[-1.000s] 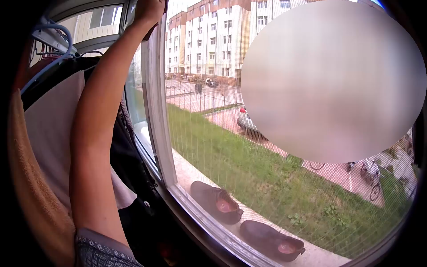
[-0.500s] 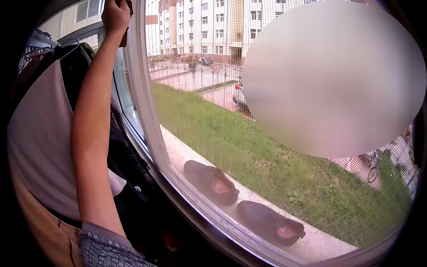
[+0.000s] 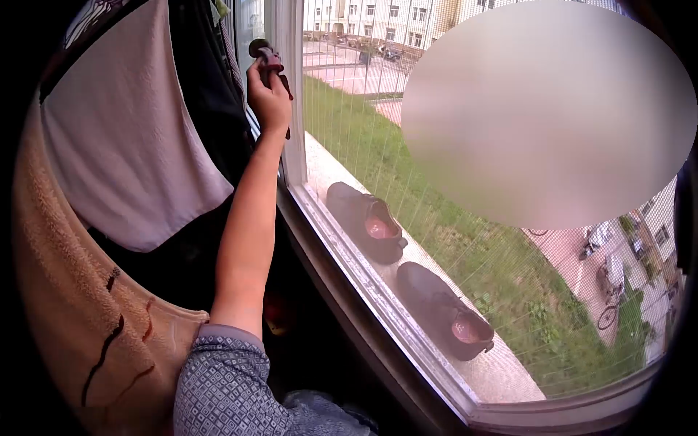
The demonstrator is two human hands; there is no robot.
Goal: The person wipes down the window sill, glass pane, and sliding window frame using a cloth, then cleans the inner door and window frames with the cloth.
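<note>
My left hand (image 3: 267, 100) is raised beside the window frame (image 3: 292, 109), with its fingers closed round a dark red hand tool (image 3: 275, 67). The tool has a dark rounded end above the fist and a narrow dark red part along the hand's right side; its exact kind I cannot make out. Left of the forearm hang a pale cloth (image 3: 138, 131) and dark clothes (image 3: 203, 87). My right hand is not in view.
Behind the mesh screen (image 3: 465, 240), two dark shoes, one farther (image 3: 356, 211) and one nearer (image 3: 429, 294), rest on the outer ledge (image 3: 502, 374). A tan towel (image 3: 94, 312) hangs at lower left. A blurred oval hides much of the upper right.
The view has shifted, and my left hand now appears lower and farther right. More of the dark red tool shows. The hand stays closed on it.
</note>
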